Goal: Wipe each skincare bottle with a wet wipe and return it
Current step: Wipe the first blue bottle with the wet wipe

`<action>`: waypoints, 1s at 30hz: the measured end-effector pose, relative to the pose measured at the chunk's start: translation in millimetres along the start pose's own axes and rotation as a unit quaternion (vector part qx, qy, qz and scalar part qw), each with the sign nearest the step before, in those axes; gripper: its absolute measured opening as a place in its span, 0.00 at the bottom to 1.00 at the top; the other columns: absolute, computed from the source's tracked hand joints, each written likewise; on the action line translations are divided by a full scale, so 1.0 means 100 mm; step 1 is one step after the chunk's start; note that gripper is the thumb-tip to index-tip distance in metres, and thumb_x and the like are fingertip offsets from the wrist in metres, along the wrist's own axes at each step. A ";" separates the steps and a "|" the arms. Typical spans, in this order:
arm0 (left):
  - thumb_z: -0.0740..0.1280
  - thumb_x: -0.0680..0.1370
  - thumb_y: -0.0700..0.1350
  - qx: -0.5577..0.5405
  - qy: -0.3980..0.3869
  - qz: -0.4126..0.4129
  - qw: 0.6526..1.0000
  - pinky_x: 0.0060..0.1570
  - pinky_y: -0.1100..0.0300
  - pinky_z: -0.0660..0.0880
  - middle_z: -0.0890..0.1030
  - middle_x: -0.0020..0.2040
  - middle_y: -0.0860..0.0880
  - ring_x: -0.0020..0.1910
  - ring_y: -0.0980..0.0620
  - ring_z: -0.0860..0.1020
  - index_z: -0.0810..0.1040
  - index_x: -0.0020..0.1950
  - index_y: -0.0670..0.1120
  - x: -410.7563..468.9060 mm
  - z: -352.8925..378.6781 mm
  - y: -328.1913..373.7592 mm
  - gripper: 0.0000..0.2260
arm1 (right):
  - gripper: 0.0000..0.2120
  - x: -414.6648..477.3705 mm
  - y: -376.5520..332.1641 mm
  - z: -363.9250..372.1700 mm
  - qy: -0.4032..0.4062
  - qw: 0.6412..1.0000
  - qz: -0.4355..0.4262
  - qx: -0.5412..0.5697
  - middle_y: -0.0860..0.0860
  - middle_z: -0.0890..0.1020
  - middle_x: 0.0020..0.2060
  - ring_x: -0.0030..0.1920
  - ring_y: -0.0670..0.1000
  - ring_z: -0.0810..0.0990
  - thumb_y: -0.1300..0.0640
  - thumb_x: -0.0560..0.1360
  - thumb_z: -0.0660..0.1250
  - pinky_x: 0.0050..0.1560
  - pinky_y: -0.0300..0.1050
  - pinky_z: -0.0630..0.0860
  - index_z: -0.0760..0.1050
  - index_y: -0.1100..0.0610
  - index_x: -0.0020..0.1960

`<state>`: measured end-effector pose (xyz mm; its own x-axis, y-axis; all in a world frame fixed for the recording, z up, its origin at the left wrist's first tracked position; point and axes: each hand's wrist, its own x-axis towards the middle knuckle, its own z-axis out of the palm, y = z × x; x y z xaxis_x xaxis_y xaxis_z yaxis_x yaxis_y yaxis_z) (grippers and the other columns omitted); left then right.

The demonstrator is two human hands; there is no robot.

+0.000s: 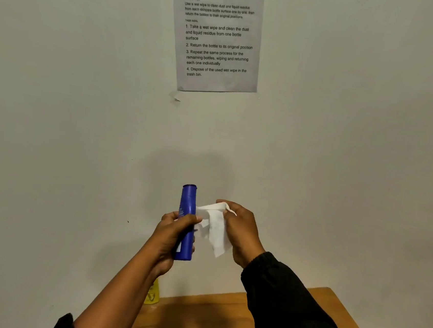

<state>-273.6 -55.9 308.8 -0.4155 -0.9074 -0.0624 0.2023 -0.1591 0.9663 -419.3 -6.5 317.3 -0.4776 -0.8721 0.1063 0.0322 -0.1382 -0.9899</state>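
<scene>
A tall blue skincare bottle (pixel 188 203) stands upright in the air in front of the wall, with my left hand (pixel 169 235) wrapped around its lower half. Just to its right my right hand (pixel 240 229) grips a white wet wipe (pixel 215 229). The wipe's upper edge touches the bottle's side near my left thumb, and the rest hangs down loosely. Both hands are raised well above the wooden table (pixel 201 320).
A yellow bottle (pixel 152 294) stands at the table's back left edge against the wall, partly hidden by my left forearm. A printed instruction sheet (pixel 219 34) is taped to the wall above. The table's right edge runs diagonally at lower right.
</scene>
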 end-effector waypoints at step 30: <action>0.73 0.74 0.44 0.389 0.024 0.051 0.919 0.50 0.61 0.71 0.82 0.56 0.49 0.50 0.53 0.78 0.77 0.64 0.47 1.57 0.93 -2.08 0.19 | 0.27 1.02 1.94 -1.47 0.034 0.972 0.195 -0.126 0.59 0.85 0.42 0.46 0.61 0.83 0.34 0.69 0.64 0.52 0.56 0.79 0.82 0.57 0.48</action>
<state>-462.8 -129.1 121.5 -0.3855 -0.9215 0.0467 -0.4657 0.2380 0.8523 -590.8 -53.4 122.6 -0.5301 -0.8003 -0.2801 0.0103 0.3242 -0.9459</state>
